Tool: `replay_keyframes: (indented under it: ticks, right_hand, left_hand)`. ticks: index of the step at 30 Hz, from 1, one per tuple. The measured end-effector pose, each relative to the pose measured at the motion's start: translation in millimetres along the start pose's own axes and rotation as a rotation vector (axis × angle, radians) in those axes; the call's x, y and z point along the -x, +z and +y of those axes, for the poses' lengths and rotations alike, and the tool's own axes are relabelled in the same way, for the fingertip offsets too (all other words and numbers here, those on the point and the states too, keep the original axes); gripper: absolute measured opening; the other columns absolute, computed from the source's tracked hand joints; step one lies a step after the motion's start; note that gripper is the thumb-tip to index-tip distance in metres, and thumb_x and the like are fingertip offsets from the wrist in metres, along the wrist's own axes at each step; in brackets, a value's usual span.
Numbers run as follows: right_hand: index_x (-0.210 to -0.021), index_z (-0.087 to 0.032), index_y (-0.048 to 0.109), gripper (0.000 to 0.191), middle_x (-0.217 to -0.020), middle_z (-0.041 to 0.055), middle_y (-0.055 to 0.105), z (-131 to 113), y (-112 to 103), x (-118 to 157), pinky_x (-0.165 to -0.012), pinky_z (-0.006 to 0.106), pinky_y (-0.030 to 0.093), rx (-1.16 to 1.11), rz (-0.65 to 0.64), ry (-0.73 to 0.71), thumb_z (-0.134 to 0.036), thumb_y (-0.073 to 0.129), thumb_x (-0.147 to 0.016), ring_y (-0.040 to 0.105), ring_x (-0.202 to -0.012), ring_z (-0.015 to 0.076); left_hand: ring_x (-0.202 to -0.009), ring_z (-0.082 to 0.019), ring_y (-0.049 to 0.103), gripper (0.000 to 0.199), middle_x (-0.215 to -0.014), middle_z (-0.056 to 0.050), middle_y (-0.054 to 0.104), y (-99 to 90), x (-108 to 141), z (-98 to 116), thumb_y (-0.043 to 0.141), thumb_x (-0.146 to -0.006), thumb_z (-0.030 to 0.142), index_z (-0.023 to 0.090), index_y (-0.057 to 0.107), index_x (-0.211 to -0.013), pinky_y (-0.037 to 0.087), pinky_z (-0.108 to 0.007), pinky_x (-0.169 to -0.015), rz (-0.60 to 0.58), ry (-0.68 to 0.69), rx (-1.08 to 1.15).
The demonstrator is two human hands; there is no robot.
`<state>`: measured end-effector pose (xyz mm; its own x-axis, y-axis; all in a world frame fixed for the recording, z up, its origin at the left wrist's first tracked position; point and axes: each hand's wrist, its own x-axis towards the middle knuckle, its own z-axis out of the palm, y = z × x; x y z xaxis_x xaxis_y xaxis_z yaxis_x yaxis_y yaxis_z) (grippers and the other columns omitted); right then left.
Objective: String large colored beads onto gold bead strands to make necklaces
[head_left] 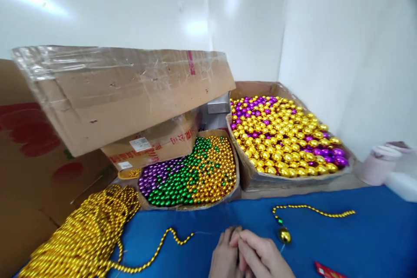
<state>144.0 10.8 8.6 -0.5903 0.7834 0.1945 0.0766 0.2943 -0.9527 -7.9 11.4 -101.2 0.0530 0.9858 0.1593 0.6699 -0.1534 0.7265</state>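
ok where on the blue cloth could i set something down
Bare blue cloth shows right of the short gold strand, and in a smaller patch between the right hand and the gold-and-purple bead box. The left is crowded by the heaped gold strands.

Measured from the middle of the blue-covered tabletop, a heap of gold bead strands lies at nine o'clock, a short gold strand at two, and a cropped red item, possibly a packet, at four.

head: sole view | faces forward, down | left hand, right hand near, bottom centre | white wall beyond
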Motion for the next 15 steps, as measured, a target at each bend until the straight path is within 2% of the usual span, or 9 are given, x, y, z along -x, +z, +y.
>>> replay_keyframes:
  ticks: [3,5,7,10,12,15]
  right_hand:
    - [-0.094,-0.020,0.059,0.036,-0.057,-0.0006,0.054,-21.7,-46.2,19.5,-0.051,0.021,0.045,-0.205,0.194,0.004,-0.049,0.037,-0.092,0.055,-0.052,0.0122]
    - [-0.095,-0.022,0.059,0.031,-0.056,-0.0001,0.052,-35.7,-77.7,37.5,-0.047,0.021,0.043,-0.290,0.378,-0.051,-0.047,0.041,-0.091,0.053,-0.051,0.0128]
    - [-0.095,-0.023,0.060,0.028,-0.056,0.0009,0.051,-45.1,-100.6,53.7,-0.044,0.022,0.041,-0.326,0.474,-0.100,-0.045,0.045,-0.090,0.052,-0.050,0.0132]
    - [-0.095,-0.022,0.060,0.026,-0.059,0.0010,0.051,-50.8,-114.6,66.7,-0.046,0.023,0.040,-0.352,0.494,-0.029,-0.044,0.050,-0.088,0.051,-0.053,0.0130]
    - [-0.095,-0.021,0.061,0.026,-0.060,-0.0001,0.052,-51.9,-115.8,69.2,-0.048,0.023,0.039,-0.392,0.507,0.051,-0.045,0.053,-0.087,0.050,-0.054,0.0123]
    - [-0.093,-0.020,0.061,0.030,-0.059,-0.0018,0.052,-50.3,-117.5,70.7,-0.049,0.022,0.039,-0.439,0.560,0.080,-0.048,0.056,-0.084,0.049,-0.053,0.0113]
  left_hand:
    - [-0.113,-0.031,0.051,0.052,-0.125,-0.011,0.055,-3.9,-25.5,-1.3,0.057,-0.073,0.033,0.029,0.053,-0.125,0.041,-0.040,-0.095,0.019,0.031,-0.050]
    - [-0.113,-0.030,0.052,0.052,-0.124,-0.012,0.056,-4.2,-38.5,-5.5,0.055,-0.075,0.031,0.025,0.050,-0.127,0.040,-0.040,-0.096,0.042,0.039,-0.110]
    - [-0.112,-0.028,0.053,0.052,-0.124,-0.012,0.056,-2.8,-47.4,-9.5,0.053,-0.078,0.030,0.024,0.047,-0.129,0.042,-0.038,-0.094,0.067,0.057,-0.154]
    - [-0.114,-0.026,0.053,0.054,-0.127,-0.012,0.054,-1.1,-53.9,-10.8,0.049,-0.081,0.028,0.022,0.041,-0.134,0.043,-0.038,-0.095,0.080,0.059,-0.219]
    - [-0.118,-0.026,0.051,0.057,-0.130,-0.013,0.052,-1.5,-54.2,-9.5,0.047,-0.081,0.025,0.020,0.036,-0.138,0.042,-0.039,-0.096,0.063,0.045,-0.270]
    - [-0.123,-0.025,0.045,0.066,-0.139,-0.013,0.043,-4.7,-47.7,-9.7,0.045,-0.080,0.016,0.018,0.024,-0.143,0.041,-0.037,-0.099,0.019,0.068,-0.313]
